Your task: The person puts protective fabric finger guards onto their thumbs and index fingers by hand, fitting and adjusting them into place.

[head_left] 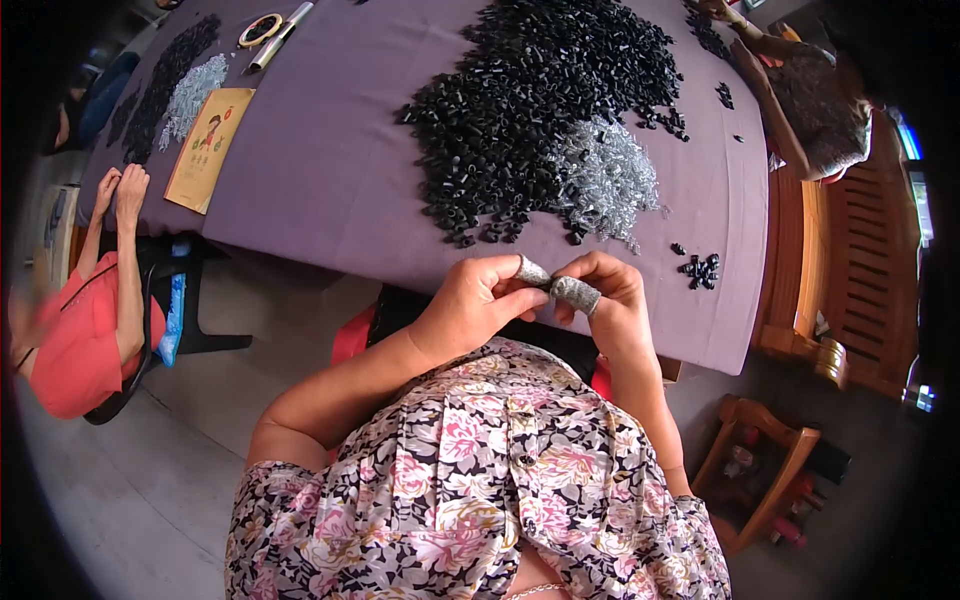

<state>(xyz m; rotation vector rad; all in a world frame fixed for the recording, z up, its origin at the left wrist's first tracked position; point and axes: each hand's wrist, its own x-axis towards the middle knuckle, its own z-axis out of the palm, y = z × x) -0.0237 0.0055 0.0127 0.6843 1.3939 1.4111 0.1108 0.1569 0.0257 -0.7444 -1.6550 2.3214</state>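
My left hand (480, 302) and my right hand (613, 298) are both closed in a pinch, their fingertips meeting just off the table's near edge. Grey wraps cover a finger of each hand. A tiny dark bit shows between the fingertips, mostly hidden by them. Beyond my hands lies a big heap of small black plastic pieces (500, 130), with a pile of small clear plastic pieces (606, 180) against its near right side. Several black pieces form a small cluster (702, 271) to the right of my right hand.
A purple cloth (320, 130) covers the table. A yellow booklet (207, 150), a tape roll (260, 30) and more black and clear piles lie at left. A person in red (85, 330) sits left; another person (820, 110) is at right. A wooden stool (755, 470) stands low right.
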